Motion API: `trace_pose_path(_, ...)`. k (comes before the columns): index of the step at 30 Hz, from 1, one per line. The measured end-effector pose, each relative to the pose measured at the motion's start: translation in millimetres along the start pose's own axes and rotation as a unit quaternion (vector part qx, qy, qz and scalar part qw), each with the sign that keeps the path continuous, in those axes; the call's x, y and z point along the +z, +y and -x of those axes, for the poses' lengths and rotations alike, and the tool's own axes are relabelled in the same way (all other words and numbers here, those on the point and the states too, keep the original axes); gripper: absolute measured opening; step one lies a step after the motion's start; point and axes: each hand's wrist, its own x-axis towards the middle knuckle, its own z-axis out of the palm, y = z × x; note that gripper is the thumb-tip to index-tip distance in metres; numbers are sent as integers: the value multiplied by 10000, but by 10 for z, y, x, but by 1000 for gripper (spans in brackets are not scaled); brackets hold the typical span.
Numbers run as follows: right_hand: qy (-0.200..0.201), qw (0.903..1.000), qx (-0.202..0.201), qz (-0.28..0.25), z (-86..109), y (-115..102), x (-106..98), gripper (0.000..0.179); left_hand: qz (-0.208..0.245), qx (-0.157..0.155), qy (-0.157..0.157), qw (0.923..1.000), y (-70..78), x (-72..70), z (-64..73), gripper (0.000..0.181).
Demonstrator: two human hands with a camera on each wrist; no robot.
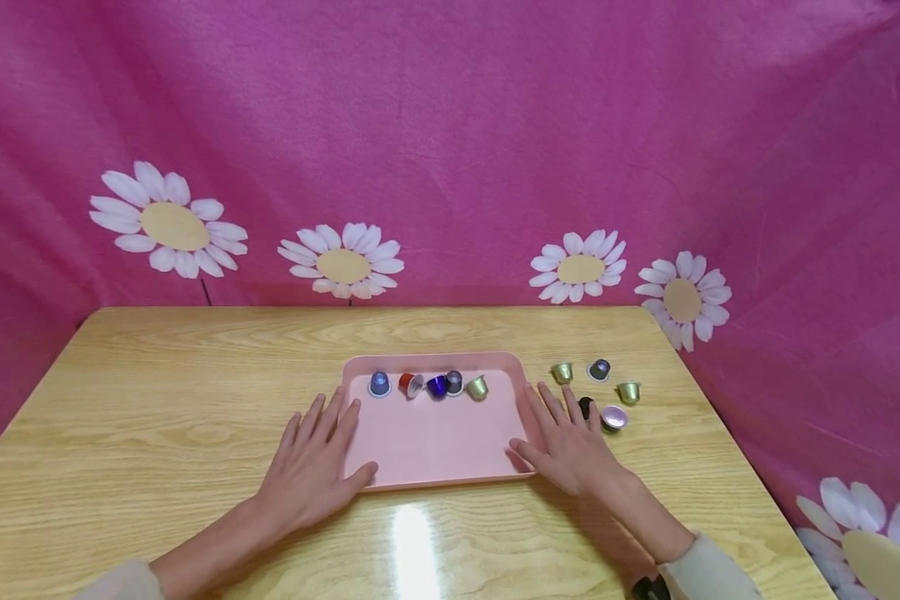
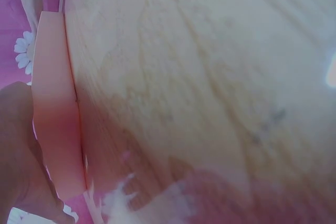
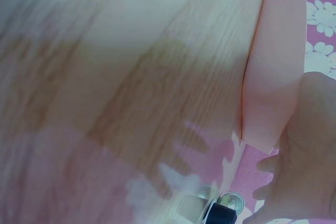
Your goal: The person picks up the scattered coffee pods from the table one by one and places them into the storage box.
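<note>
A pink tray [image 1: 435, 450] lies on the table between my two hands. My left hand [image 1: 311, 467] is at its left side, fingers straight, thumb over the front left corner. Along the right side, my right hand [image 1: 573, 446] has its fingers spread, the thumb reaching over the rim. Toward the tray's back sit coffee capsules in a row: a light blue one [image 1: 379, 384], a red one [image 1: 411, 384], a dark blue one [image 1: 437, 387], a dark grey one [image 1: 454, 382] and a pale green one [image 1: 477, 387]. A black capsule [image 1: 585, 407] is partly hidden by my right fingers.
Right of the tray, more capsules lie on the wooden table [image 1: 180, 400]: a green one [image 1: 562, 372], a dark one [image 1: 599, 370], another green one [image 1: 628, 392] and one with its lilac lid [image 1: 614, 417] facing up. A pink flowered cloth [image 1: 450, 150] hangs behind the table.
</note>
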Motion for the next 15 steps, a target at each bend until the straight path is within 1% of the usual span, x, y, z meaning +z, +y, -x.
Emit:
trace_pose_path(6, -75, 9998, 2, -164, -1, 5, -21, 81, 10, -3, -33, 10000, 9, 2, -9, 84)
trace_pose_path(15, 94, 9971, -83, -746, 29, 37, -46, 71, -61, 25, 37, 10000, 3, 18, -9, 82)
